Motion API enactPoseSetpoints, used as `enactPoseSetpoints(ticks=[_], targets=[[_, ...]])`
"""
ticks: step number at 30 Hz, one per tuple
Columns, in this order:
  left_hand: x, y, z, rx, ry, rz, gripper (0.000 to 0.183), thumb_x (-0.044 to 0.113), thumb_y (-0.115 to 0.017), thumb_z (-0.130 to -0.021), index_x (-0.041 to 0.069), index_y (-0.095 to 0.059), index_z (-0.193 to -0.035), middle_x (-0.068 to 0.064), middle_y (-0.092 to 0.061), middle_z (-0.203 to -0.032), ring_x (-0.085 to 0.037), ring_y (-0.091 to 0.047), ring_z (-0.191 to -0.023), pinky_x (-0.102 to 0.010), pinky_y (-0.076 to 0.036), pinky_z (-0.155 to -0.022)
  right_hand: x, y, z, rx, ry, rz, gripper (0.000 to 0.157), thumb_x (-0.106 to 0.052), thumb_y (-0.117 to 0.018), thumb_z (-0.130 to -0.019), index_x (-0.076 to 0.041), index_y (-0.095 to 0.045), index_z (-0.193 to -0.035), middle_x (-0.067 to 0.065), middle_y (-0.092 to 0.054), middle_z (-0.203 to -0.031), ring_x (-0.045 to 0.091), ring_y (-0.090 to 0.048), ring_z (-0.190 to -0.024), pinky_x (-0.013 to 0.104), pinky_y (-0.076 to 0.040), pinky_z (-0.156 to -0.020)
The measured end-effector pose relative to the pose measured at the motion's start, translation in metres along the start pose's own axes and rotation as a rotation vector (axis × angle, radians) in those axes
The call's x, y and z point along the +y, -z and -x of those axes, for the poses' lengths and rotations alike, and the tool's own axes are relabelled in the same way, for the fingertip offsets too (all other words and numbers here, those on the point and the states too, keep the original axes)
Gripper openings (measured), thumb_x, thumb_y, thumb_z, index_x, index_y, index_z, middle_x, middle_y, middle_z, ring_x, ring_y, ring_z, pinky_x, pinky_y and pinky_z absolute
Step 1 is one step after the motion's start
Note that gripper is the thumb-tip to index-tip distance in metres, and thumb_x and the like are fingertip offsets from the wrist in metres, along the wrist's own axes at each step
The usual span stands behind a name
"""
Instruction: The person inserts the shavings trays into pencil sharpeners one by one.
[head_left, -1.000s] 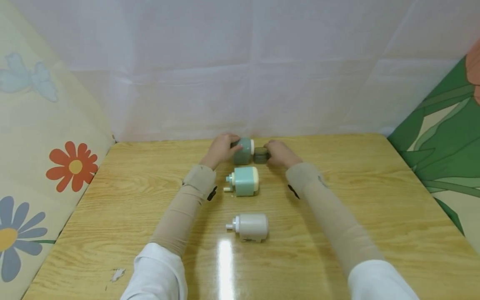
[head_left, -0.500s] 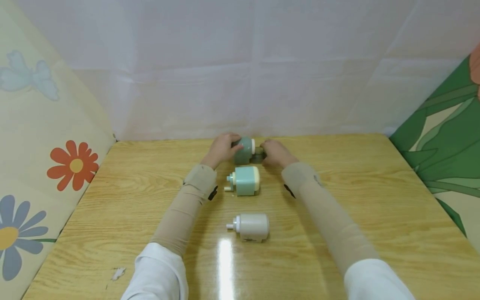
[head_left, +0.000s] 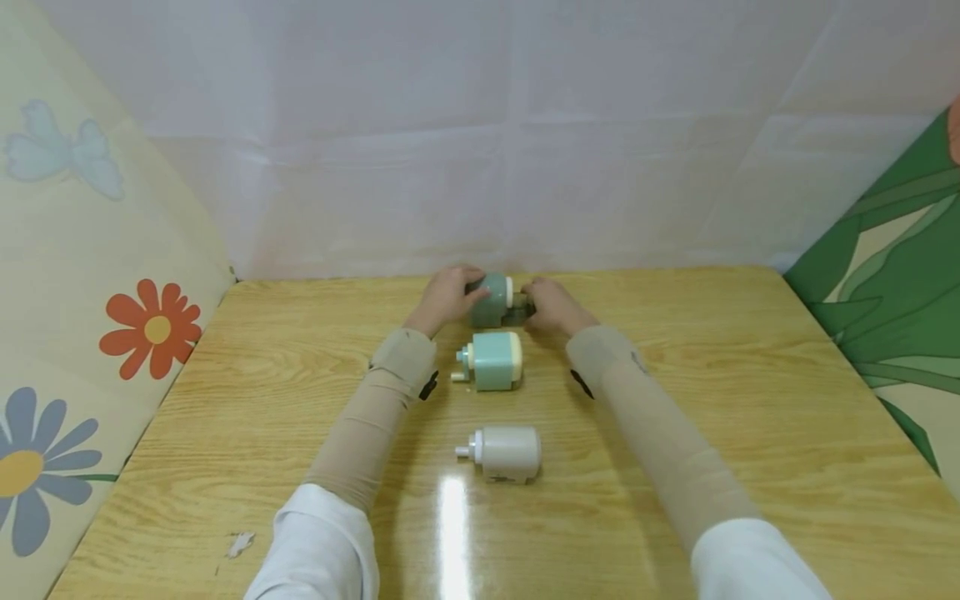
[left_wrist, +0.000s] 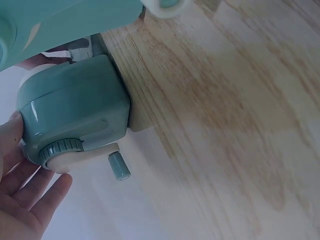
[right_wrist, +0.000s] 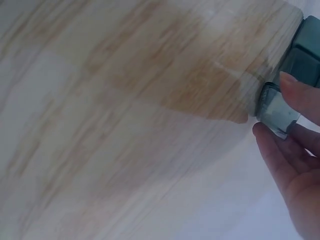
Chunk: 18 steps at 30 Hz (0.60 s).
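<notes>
At the table's back edge, my left hand [head_left: 447, 297] grips a dark green crank pencil sharpener [head_left: 489, 302] lying on the table. In the left wrist view its crank handle [left_wrist: 119, 166] points outward, with my thumb on the body and fingers beneath by the crank. My right hand [head_left: 553, 305] pinches a see-through shavings drawer [right_wrist: 278, 111] between thumb and fingers. This drawer is partly inside the sharpener's end; how deep is hard to tell. Just nearer lies a mint-green crank sharpener [head_left: 493, 362] with a cream end, untouched.
A beige sharpener [head_left: 512, 452] lies closer to the front of the wood-grain table [head_left: 300, 400]. A white sheet [head_left: 375, 200] hangs behind the back edge. Flower-printed panels [head_left: 150, 325] flank the table on both sides.
My right hand has moved slightly left, bringing the see-through drawer farther into the dark green sharpener. My left hand keeps its grip. The other two sharpeners stay put.
</notes>
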<state>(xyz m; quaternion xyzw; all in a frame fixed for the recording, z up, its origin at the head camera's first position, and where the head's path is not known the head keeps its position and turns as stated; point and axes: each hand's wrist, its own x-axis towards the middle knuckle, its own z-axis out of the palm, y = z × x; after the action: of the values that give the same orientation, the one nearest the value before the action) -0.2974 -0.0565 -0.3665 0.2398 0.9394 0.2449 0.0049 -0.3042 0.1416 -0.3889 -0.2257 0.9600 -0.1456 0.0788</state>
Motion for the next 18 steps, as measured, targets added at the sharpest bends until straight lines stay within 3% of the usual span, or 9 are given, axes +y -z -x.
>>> enactPoseSetpoints(ticks=[18], targets=[[0.0024, -0.0013, -0.0003, 0.028, -0.022, 0.009, 0.043, 0.025, -0.059, -0.09, 0.0, -0.053, -0.125, -0.014, -0.052, -0.127, -0.026, -0.048, -0.117, -0.035, -0.038, -0.1, -0.0035, -0.0031, 0.0013, -0.009, -0.024, -0.033, 0.061, -0.014, -0.074, -0.077, 0.01, -0.046, -0.125, 0.027, -0.05, -0.121, 0.038, -0.046, -0.112, 0.046, -0.039, -0.096]])
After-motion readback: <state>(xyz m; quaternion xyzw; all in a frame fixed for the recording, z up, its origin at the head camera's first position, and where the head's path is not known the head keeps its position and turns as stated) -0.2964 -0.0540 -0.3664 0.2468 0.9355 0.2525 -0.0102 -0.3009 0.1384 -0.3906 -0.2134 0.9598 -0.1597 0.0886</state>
